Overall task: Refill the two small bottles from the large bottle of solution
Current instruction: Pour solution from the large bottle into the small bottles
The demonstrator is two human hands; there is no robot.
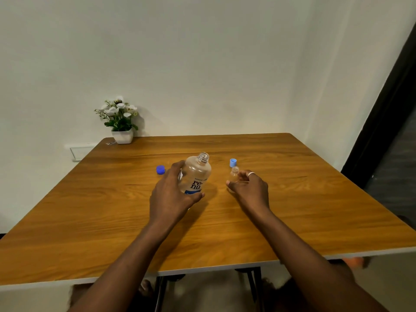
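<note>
White flowers in a small pot (122,136) stand at the far left corner of the wooden tabletop (292,199), well clear of the action. Moving right, there's a dark blue cap (160,170) lying by itself, just beside the left hand (171,194).

That hand has its fingers (176,167) wrapped round the large bottle (195,176), thumb across the front under the label. The neck is open and leaning a touch to the right. The hand hides the base, so I can't say whether it has left the tabletop.

Next, a light blue cap (233,162) sits just behind the small bottle (234,176), which is upright and uncapped, mouth open. The right hand (252,188), ring on one finger, steadies it with a pinch between thumb and fingertips, low on the body.

So where are we? By my reckoning both caps are off and the setup is finished, but nothing is flowing: the big bottle's mouth isn't over the little one yet. I can't make out a liquid level in the small bottle. Only one small bottle is in sight, so the second is nowhere I can see. That leaves, I'd judge, both pours and the recapping to come.
</note>
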